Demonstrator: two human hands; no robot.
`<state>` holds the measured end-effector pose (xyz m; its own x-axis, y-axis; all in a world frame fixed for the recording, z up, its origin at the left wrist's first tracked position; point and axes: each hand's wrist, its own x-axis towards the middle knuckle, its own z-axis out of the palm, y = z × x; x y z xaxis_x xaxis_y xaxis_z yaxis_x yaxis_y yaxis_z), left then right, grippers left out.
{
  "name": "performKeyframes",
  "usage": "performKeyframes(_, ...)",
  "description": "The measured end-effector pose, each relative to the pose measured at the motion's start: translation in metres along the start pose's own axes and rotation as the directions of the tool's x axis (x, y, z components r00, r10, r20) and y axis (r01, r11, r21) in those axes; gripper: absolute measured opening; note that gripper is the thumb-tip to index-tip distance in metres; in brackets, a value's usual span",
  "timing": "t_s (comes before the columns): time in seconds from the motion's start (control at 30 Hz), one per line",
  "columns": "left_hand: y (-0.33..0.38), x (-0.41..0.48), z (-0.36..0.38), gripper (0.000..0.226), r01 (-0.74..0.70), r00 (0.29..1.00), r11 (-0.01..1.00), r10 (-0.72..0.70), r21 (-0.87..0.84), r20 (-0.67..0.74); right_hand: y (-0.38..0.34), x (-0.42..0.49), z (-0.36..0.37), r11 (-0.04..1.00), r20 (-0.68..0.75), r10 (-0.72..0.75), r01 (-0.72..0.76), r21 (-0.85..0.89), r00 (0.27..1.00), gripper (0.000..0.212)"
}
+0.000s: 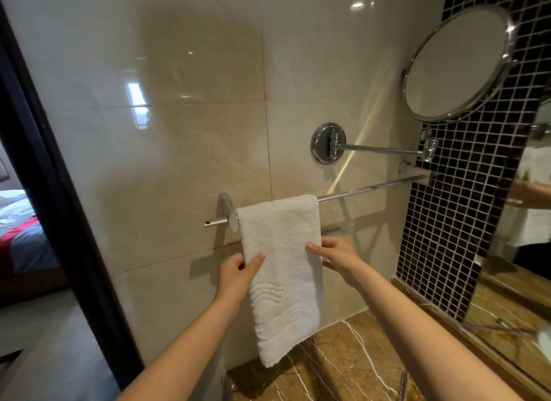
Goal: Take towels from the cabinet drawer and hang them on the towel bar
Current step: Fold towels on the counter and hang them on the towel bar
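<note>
1 white towel (280, 269) hung folded over the towel bar (369, 188). The left hand (237, 274) and right hand (338, 257) pinched its opposite edges, thumbs in front.

White towel (280, 269) draped over chrome towel bar (369, 188)

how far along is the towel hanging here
Done: one white towel is draped over the towel bar, near its left end. In hand: the left hand and right hand pinch its side edges, apparently straightening it. Left: letting go; the bar's right stretch is bare, so more could hang there, but the drawer is out of view.
</note>
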<state>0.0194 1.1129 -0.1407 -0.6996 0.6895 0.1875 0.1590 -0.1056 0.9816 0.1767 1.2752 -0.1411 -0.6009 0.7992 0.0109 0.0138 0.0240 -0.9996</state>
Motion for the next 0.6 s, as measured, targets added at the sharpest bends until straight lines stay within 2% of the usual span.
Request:
performKeyframes(0.2,-0.002,-0.002,-0.001,0.027,0.009,1.0,1.0,-0.009,0.002,-0.017,0.0,-0.005,-0.001,1.0,0.017,0.001,-0.001,0.011,1.0,0.013)
performKeyframes(0.33,-0.008,-0.003,-0.002,0.013,0.026,1.0,0.999,-0.025,0.023,-0.008,0.003,-0.008,0.0,0.999,0.015,0.013,-0.014,0.033,1.0,0.012)
performKeyframes(0.6,-0.023,-0.011,-0.007,0.011,0.079,0.996,0.996,-0.08,0.039,0.042,0.022,-0.015,-0.001,0.997,0.031,0.074,-0.075,0.011,0.997,0.009)
